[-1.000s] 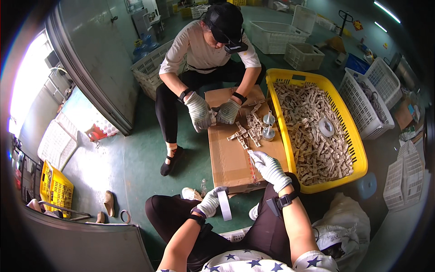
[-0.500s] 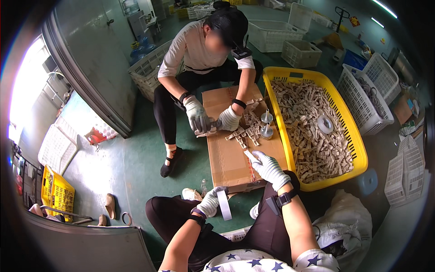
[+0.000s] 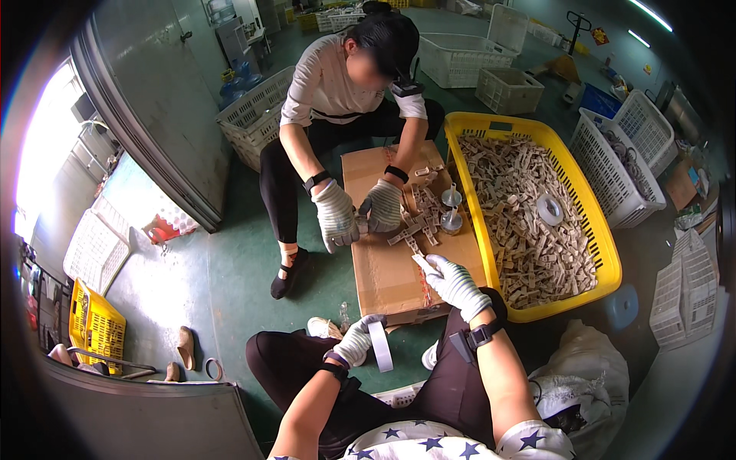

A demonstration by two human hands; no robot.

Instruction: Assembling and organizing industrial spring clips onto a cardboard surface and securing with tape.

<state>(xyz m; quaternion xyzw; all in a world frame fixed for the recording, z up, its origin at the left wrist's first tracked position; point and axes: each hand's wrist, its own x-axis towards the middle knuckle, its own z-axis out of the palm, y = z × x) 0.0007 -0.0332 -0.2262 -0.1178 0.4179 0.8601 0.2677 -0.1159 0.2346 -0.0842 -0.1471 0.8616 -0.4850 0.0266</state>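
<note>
My gloved left hand (image 3: 356, 342) is low over my knee and holds a roll of white tape (image 3: 379, 345) on edge. My gloved right hand (image 3: 452, 280) reaches over the near end of a flat cardboard box (image 3: 383, 268) and pinches a small pale piece (image 3: 422, 261). A heap of the same small pieces (image 3: 418, 222) lies on the box beyond my fingers. Across the box a seated person holds something small between both gloved hands (image 3: 356, 215).
A yellow crate (image 3: 606, 253) full of pale pieces, with a tape roll (image 3: 550, 209) on top, stands right of the box. Two small metal cups (image 3: 451, 211) sit on the box. White baskets (image 3: 621, 153) stand at the right and behind. A white sack (image 3: 583, 383) lies by my right leg.
My right hand has edged up onto the box toward the heap of pieces. The person opposite has leaned in and shifted both hands slightly. My left hand stays put with the tape.
</note>
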